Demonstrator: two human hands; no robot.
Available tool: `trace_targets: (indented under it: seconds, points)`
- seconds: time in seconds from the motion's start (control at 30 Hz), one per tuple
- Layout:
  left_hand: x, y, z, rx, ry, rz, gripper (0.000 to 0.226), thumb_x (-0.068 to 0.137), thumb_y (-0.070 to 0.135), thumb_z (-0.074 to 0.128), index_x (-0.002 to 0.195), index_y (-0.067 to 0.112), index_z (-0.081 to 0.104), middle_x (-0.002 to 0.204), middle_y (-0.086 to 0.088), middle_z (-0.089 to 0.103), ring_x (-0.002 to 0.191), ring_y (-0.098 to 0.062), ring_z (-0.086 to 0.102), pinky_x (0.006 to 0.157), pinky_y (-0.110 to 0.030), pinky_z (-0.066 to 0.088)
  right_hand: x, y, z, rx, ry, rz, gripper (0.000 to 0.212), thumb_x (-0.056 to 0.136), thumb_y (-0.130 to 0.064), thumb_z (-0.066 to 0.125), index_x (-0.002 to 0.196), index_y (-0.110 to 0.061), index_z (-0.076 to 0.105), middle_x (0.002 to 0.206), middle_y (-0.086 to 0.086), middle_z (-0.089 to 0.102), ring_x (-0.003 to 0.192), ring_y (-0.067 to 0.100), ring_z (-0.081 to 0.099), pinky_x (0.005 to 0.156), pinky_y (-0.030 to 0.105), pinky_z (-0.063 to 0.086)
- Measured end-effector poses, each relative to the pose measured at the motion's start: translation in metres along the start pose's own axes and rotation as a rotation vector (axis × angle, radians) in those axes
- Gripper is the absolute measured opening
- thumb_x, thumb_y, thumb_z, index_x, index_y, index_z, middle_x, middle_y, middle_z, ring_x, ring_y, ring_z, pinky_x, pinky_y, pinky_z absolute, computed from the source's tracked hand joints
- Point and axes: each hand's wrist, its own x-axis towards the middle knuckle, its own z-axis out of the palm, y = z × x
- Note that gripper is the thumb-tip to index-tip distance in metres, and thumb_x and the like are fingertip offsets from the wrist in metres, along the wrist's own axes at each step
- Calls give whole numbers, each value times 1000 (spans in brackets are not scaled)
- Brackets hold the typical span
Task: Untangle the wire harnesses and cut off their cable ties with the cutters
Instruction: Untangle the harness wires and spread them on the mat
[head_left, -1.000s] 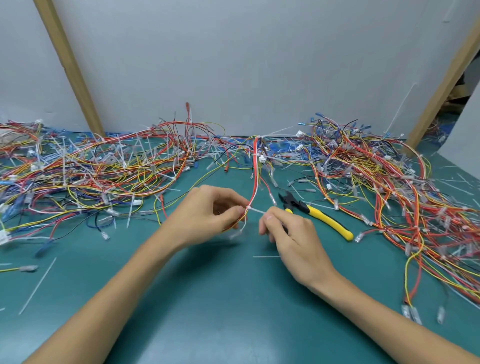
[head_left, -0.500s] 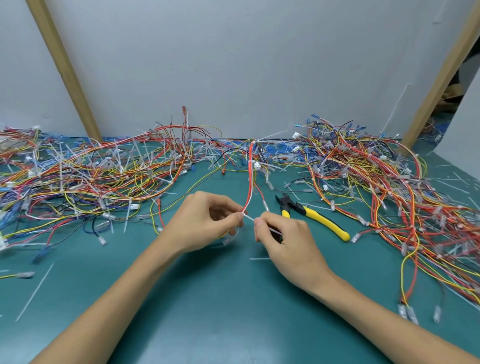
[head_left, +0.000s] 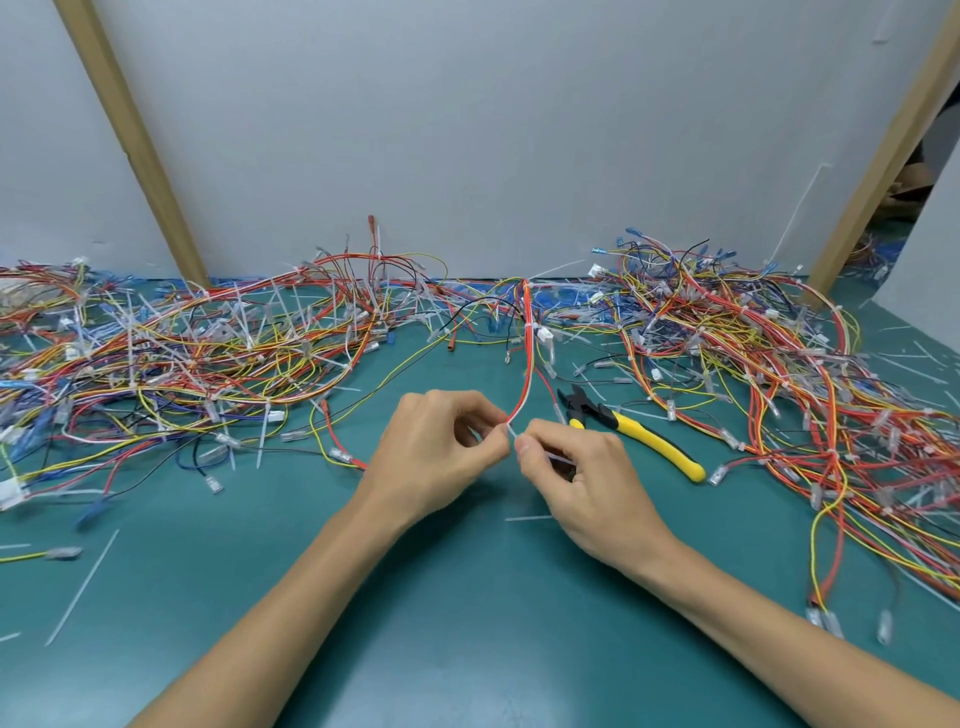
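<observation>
left hand: fingers curled, thumb and forefinger pinch the harness at its lower end, right at the cable tie.
right hand: curled, thumb and forefinger pinch the tie's tail. My read: tensioning it so the tie stands clear of the wires.
harness: red/white bundle, rises from the pinch to the back of the tabletop, between left pile and right pile. Probably lifted to isolate it from the tangle.
cutters: yellow handles, flat on the tabletop just beside the right hand, unheld. Looks parked for a quick grab.
off-cuts: loose white strips on the tabletop.
hidden: tie head sits behind the fingertips, can't tell if it's locked or loose. Harness far end is lost in the wires. Both piles are cut off at the frame edges.
</observation>
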Motion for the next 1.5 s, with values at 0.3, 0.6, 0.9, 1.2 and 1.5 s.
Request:
trace_targets:
  seconds: [0.3, 0.6, 0.9, 1.2, 1.5]
  points:
    - [-1, -6, -26, 13, -207, 109, 18, 93, 15, 68, 108, 23, 72, 89, 14, 76, 86, -1, 69, 83, -17, 50, 20, 29, -31, -146, 314, 187, 37, 101, -15, 52, 67, -5, 45, 58, 11, 42, 57, 18, 34, 59, 36, 28]
    - [6, -17, -33, -77, -161, 41, 18, 85, 12, 78, 100, 21, 76, 87, 7, 76, 79, -9, 72, 76, -20, 56, 20, 33, -30, -3, 320, 261, 39, 104, -21, 49, 65, -16, 57, 59, -3, 52, 57, 9, 42, 59, 29, 32]
    - [4, -5, -22, -645, 21, -149, 10, 94, -2, 61, 97, 0, 71, 72, -6, 72, 67, -21, 73, 59, -19, 55, 7, 12, -20, -169, 83, 78, 37, 88, -59, 49, 96, -34, 76, 80, -14, 67, 84, 7, 57, 86, 36, 45]
    - [-1, -1, -6, -705, 17, -219, 6, 93, 2, 65, 96, 3, 70, 80, -12, 70, 70, -22, 73, 66, -21, 59, -2, 6, -4, -281, 168, -2, 27, 92, -54, 55, 80, -30, 57, 68, -10, 54, 59, 9, 50, 58, 36, 47]
    - [1, -7, -7, -578, -102, -151, 14, 88, 4, 73, 101, 9, 72, 91, -13, 76, 81, -19, 74, 78, -24, 58, -3, 13, -2, -349, 61, 59, 39, 90, -60, 44, 72, -27, 57, 65, -14, 51, 64, 4, 48, 56, 32, 40]
